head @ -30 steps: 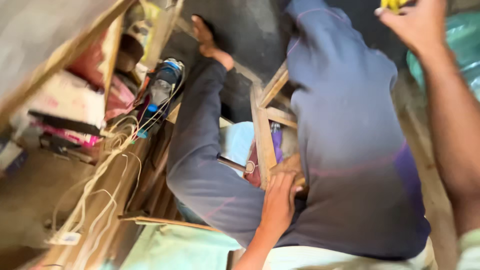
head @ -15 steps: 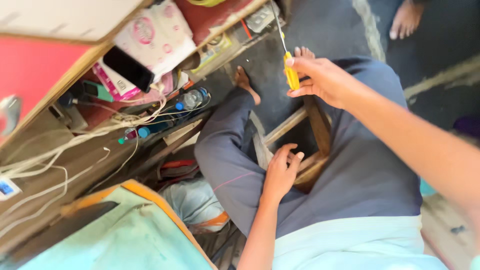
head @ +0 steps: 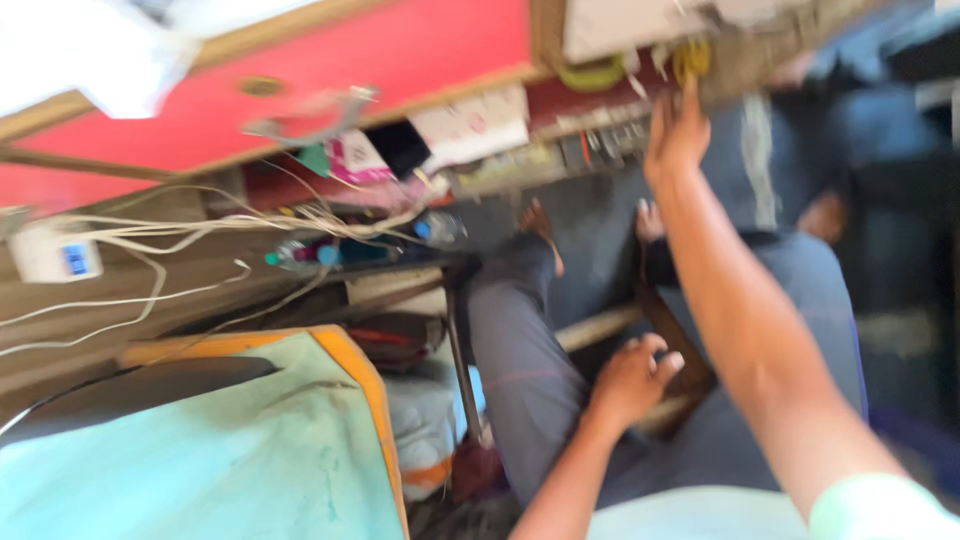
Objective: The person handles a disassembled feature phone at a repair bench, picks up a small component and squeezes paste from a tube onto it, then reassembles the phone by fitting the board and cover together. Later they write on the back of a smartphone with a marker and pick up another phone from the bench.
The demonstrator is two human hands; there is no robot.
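Reaching up toward one o'clock, your right hand (head: 678,135) stretches to the cluttered shelf edge, fingertips just at a yellow object (head: 690,62) there. The blur hides whether that grip is closed on it or only touching, so you cannot tell. Your left hand (head: 632,378) sits low at about five o'clock, its grip curled around the wooden stool frame (head: 600,326) between your grey-trousered legs (head: 520,350). A bare foot (head: 540,225) shows near the centre. At nine o'clock, white cables (head: 150,260) trail over a brown tabletop (head: 120,330), with a white power strip (head: 55,255) at their end. A red panel (head: 400,60) runs across eleven to twelve o'clock, and a pale green cloth (head: 200,460) with an orange border fills seven o'clock.
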